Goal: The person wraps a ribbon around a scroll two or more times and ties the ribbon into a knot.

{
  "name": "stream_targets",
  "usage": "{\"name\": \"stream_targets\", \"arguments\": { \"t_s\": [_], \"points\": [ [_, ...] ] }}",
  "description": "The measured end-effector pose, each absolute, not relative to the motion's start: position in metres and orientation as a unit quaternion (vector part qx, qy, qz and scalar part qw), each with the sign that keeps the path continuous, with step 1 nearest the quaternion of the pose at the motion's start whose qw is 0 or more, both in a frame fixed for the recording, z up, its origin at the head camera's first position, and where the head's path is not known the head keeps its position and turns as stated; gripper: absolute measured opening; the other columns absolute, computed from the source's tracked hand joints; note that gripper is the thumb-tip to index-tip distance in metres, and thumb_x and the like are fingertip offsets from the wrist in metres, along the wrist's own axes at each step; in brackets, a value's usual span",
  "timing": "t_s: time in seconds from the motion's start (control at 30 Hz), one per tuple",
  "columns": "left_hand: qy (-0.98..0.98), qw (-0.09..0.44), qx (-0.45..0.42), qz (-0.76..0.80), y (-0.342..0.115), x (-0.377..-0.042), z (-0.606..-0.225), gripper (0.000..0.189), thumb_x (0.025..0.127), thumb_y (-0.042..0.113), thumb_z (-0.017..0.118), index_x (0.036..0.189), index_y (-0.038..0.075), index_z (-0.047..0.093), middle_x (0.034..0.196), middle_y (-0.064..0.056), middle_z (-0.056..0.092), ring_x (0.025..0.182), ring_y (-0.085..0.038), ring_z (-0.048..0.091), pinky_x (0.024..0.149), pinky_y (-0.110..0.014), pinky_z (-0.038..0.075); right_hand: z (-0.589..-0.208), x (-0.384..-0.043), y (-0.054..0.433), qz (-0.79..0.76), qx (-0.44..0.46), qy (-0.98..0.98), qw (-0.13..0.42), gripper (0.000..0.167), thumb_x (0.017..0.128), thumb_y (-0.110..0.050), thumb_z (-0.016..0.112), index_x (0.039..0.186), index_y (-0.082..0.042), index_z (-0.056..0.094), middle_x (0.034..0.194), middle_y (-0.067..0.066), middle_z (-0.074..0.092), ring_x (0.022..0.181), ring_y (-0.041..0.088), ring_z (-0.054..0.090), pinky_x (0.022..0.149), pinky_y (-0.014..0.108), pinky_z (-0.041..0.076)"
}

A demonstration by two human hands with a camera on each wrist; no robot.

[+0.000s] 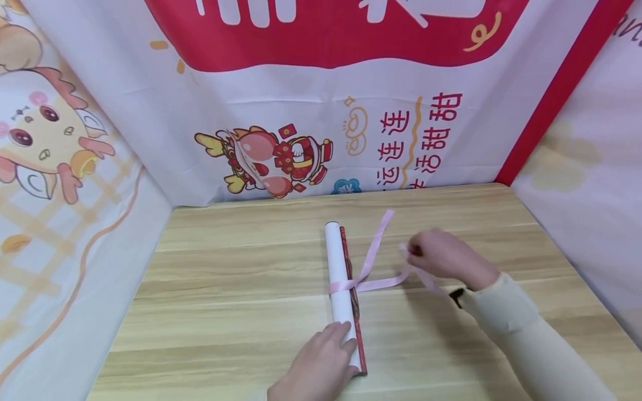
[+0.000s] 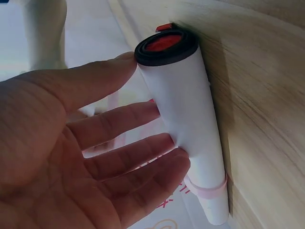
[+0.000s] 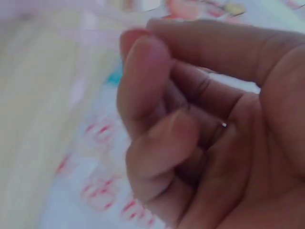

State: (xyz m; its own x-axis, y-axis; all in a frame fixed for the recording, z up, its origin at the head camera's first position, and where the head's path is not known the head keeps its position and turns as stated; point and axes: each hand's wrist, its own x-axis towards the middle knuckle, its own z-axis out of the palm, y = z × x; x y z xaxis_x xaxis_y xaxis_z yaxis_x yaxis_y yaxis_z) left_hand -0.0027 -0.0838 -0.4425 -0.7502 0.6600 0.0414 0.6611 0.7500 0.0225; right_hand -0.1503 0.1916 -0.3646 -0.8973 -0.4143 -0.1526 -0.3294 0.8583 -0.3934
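Lying lengthwise mid-table [image 1: 210,312]: rolled white scroll [image 1: 339,278], pink ribbon [image 1: 373,262] wrapped around its middle. Left hand [image 1: 321,365], fingers straight and spread, pressing scroll's near end. Right hand [image 1: 443,257], fingers curled, pinching ribbon's tail right of scroll.

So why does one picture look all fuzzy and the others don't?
The right wrist view is fuzzy: the right hand fills it from very close, and the pink ribbon is a smear. The left wrist view is sharper, with the paper roll throwing a shadow on the table. The head view is clear, evenly lit, and bends at its edges.
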Motion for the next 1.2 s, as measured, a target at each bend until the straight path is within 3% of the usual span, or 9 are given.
{"name": "stream_targets", "arguments": {
  "t_s": [0.2,0.4,0.67,0.83,1.07,1.2],
  "points": [
    [-0.935,0.020,-0.353,-0.014,-0.085,-0.002,-0.441,0.045,0.093,0.050,0.077,0.122,0.016,0.078,0.138,-0.008,0.068,0.124,-0.021,0.066,0.100,-0.029,0.058,-0.331,-0.172,0.110,-0.319,-0.226,0.911,0.131,0.015,0.102,-0.019,0.069,0.095,-0.007,0.074,0.077,0.003,0.070,0.065,0.015,0.067,0.059,0.030,0.054],
    [-0.929,0.034,-0.368,-0.002,-0.084,-0.003,-0.442,0.045,0.093,0.052,0.076,0.121,0.017,0.078,0.135,-0.006,0.069,0.124,-0.018,0.066,0.102,-0.026,0.056,-0.324,-0.184,0.041,-0.417,-0.199,0.872,0.164,0.011,0.101,-0.018,0.070,0.103,-0.008,0.075,0.086,0.006,0.075,0.072,0.016,0.073,0.066,0.029,0.061],
    [-0.925,0.058,-0.376,0.017,-0.088,-0.003,-0.446,0.044,0.090,0.054,0.079,0.116,0.018,0.079,0.131,-0.002,0.069,0.120,-0.015,0.066,0.097,-0.023,0.057,-0.344,-0.195,-0.012,-0.391,-0.245,0.851,0.251,0.033,0.106,-0.022,0.065,0.135,-0.006,0.067,0.117,0.009,0.076,0.100,0.019,0.074,0.089,0.034,0.062],
    [-0.927,0.059,-0.370,0.025,-0.089,-0.002,-0.446,0.045,0.091,0.054,0.077,0.118,0.019,0.079,0.133,-0.003,0.069,0.121,-0.016,0.066,0.098,-0.024,0.057,-0.355,-0.201,0.009,-0.405,-0.265,0.840,0.245,0.033,0.107,-0.022,0.062,0.136,-0.008,0.067,0.123,0.010,0.074,0.107,0.021,0.073,0.093,0.038,0.061],
    [-0.936,0.012,-0.353,0.000,-0.085,-0.002,-0.444,0.048,0.093,0.052,0.075,0.125,0.017,0.077,0.138,-0.006,0.068,0.127,-0.020,0.065,0.102,-0.028,0.057,-0.389,-0.223,0.096,-0.335,-0.202,0.911,0.132,0.029,0.105,-0.015,0.061,0.128,0.001,0.069,0.116,0.018,0.074,0.102,0.028,0.072,0.088,0.041,0.060],
    [-0.939,-0.007,-0.344,-0.005,-0.085,-0.002,-0.443,0.047,0.093,0.051,0.076,0.126,0.018,0.077,0.140,-0.006,0.067,0.127,-0.020,0.065,0.100,-0.029,0.058,-0.417,-0.224,0.137,-0.239,-0.149,0.955,0.093,0.029,0.102,-0.010,0.062,0.128,0.002,0.070,0.125,0.022,0.072,0.115,0.037,0.068,0.102,0.052,0.056]
  ]
}}
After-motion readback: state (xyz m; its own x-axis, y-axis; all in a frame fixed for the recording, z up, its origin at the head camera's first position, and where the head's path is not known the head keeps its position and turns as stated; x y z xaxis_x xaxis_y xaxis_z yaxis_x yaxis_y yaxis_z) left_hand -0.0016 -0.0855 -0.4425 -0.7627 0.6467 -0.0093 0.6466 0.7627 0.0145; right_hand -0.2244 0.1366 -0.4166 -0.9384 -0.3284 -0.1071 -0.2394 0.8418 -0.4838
